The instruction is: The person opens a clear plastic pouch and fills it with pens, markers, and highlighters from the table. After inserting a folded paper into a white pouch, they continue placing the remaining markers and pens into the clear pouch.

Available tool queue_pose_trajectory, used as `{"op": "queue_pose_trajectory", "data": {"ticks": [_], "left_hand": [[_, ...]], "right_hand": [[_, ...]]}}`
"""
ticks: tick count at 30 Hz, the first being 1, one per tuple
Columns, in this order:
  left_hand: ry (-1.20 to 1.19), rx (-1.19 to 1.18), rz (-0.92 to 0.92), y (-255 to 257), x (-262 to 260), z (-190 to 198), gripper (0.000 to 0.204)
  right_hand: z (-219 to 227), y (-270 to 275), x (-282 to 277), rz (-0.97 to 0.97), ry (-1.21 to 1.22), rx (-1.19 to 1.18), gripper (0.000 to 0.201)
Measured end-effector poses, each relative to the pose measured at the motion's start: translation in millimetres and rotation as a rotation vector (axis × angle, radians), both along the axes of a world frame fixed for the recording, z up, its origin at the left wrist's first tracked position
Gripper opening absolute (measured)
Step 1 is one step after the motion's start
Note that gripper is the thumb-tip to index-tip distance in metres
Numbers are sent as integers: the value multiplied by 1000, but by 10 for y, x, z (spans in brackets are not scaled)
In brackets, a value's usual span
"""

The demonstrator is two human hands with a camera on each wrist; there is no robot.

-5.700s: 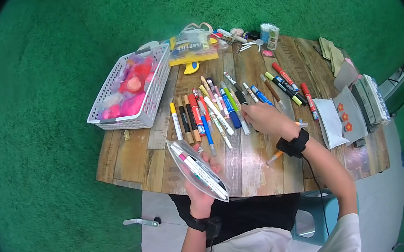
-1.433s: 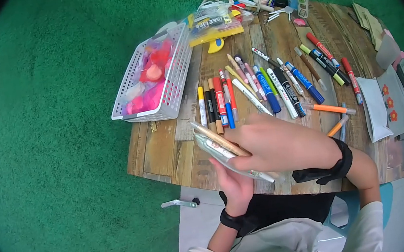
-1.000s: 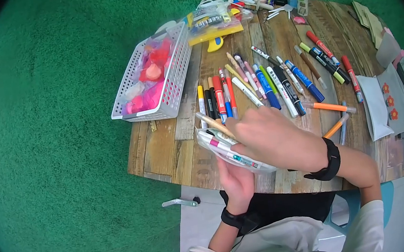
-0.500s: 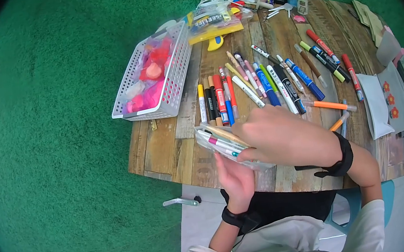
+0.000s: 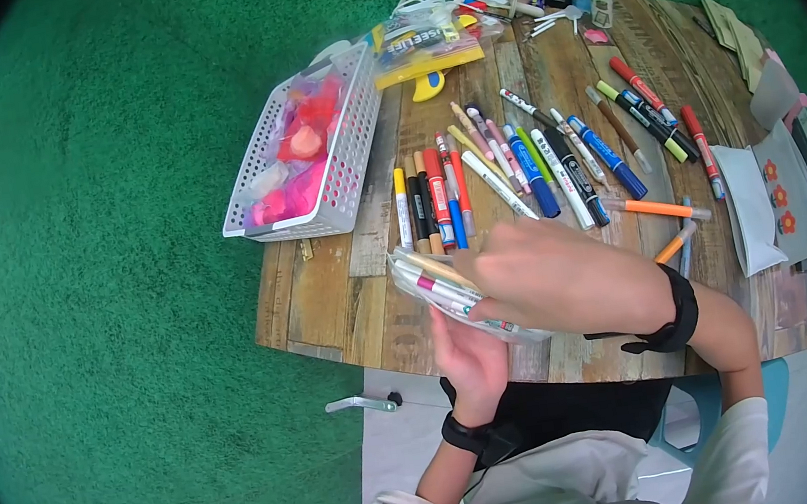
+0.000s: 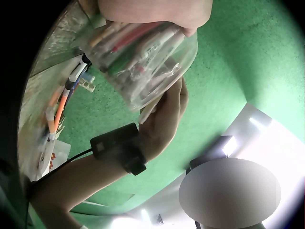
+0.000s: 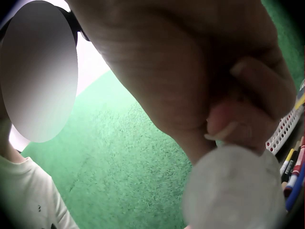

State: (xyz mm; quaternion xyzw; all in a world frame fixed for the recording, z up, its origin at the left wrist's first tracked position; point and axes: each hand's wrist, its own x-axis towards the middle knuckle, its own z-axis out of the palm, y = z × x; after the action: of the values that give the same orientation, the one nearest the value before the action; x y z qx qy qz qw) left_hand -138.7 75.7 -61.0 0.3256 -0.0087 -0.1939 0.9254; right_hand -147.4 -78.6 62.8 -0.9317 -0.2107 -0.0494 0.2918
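My left hand [image 5: 474, 359] holds a clear plastic pouch [image 6: 128, 88] from below, tilted over the table's front edge. Inside lie several pens, among them a white pen [image 5: 447, 294] with a magenta band. A tan marker [image 5: 439, 268] lies along the pouch's upper side, mostly within it. My right hand [image 5: 568, 277] is at the pouch's near end with curled fingers, pinching the marker's end. In the left wrist view a pale pen end [image 6: 150, 111] sticks out toward the right palm [image 6: 166, 117]. The right wrist view shows curled fingertips [image 7: 233, 126] right above a blurred, whitish translucent surface.
Several markers are spread across the wooden table [image 5: 330, 311], with an orange marker [image 5: 658, 211] near the right forearm. A white basket [image 5: 349, 173] of pink and red items stands left. A zip bag [image 5: 428, 42] lies behind; flowered white sheets [image 5: 751, 209] are at right.
The tan marker, earlier held over the pouch by my right hand, has slid down into it. The right hand stays at the pouch's near end, and the left hand keeps its hold.
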Motion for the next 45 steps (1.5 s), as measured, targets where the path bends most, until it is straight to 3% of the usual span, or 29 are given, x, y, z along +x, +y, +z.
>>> {"op": "queue_pose_trajectory", "data": {"ticks": [16,37,39,45], "left_hand": [[49,-49,5,9,6,16,50],[39,9,-29,31,-32,2,49],[38,13,-27,22,-26,1,49],[25,-9,-36,53,-24,-39,51]], "right_hand": [[6,-41,18,95,42,-34,24],[-214,80,119,37,-205,60,16],[-282,109,140,-11,-323,32,15],[-284,66,199,39,-166,75,18]]}}
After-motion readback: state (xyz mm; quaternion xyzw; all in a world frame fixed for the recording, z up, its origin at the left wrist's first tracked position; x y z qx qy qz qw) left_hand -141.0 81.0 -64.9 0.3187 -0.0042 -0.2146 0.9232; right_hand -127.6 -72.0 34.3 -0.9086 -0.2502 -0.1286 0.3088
